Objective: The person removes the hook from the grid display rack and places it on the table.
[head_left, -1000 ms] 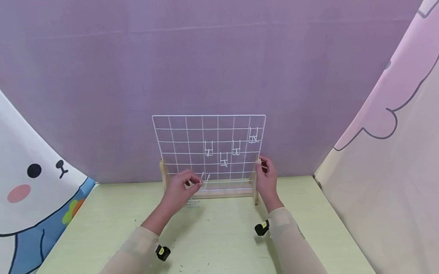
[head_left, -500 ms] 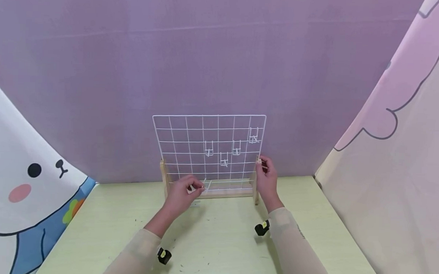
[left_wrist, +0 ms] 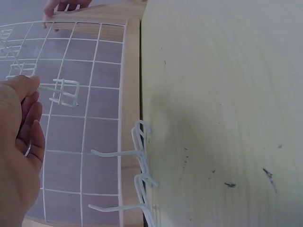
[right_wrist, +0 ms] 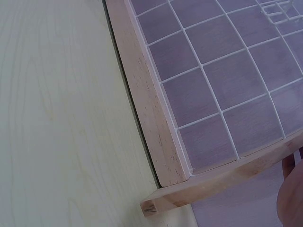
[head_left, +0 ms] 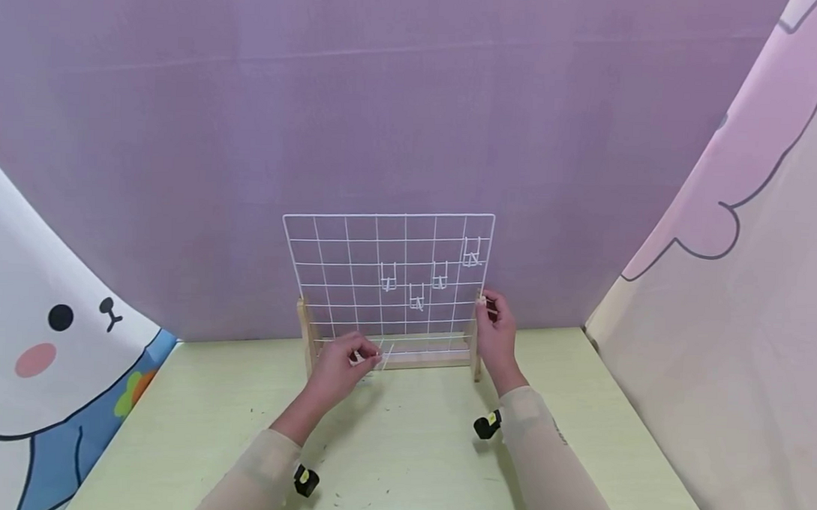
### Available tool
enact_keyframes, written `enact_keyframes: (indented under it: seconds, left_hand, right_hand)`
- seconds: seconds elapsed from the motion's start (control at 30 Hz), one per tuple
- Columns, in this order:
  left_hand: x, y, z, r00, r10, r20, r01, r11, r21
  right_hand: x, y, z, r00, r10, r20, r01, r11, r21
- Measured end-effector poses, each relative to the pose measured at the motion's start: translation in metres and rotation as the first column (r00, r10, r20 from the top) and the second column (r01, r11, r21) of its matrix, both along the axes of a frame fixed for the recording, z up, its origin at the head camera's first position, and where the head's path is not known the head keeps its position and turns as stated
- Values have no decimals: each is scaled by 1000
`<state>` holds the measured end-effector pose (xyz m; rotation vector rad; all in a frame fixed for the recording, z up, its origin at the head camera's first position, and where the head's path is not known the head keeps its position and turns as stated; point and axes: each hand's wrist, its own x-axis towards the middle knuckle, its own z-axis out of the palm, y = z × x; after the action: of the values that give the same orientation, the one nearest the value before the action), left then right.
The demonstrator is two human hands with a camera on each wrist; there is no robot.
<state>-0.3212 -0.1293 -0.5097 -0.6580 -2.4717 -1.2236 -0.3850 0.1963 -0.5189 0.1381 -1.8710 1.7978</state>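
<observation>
A white wire grid panel (head_left: 390, 214) stands in a wooden frame (head_left: 425, 363). My left hand (head_left: 337, 366) pinches a white wire hook (left_wrist: 71, 91) between thumb and fingertips, in front of the grid's lower part. In the left wrist view the hook's squared prongs overlap the grid wires. My right hand (head_left: 496, 337) holds the frame's right upright (right_wrist: 227, 181) near its top; only an edge of that hand shows in the right wrist view. Several similar white hooks (head_left: 417, 298) hang on the middle and right of the grid.
Two more white hooks (left_wrist: 138, 142) rest by the frame's base on the pale wooden table (head_left: 401, 457), largely hidden by my left hand in the head view. A purple backdrop (head_left: 386, 119) is close behind the grid, with printed cloth panels at both sides.
My left hand has moved down and slightly right with the hook, which is now lower against the grid. The right hand stays at the upright.
</observation>
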Motion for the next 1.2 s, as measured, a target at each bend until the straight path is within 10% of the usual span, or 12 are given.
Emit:
enact_keyframes:
  seconds: [1.2]
  left_hand:
    - [-4,1,-31,994,1,107,3,999,-41]
  right_hand:
    - [3,2,1,1000,10,-2,-10,1000,12]
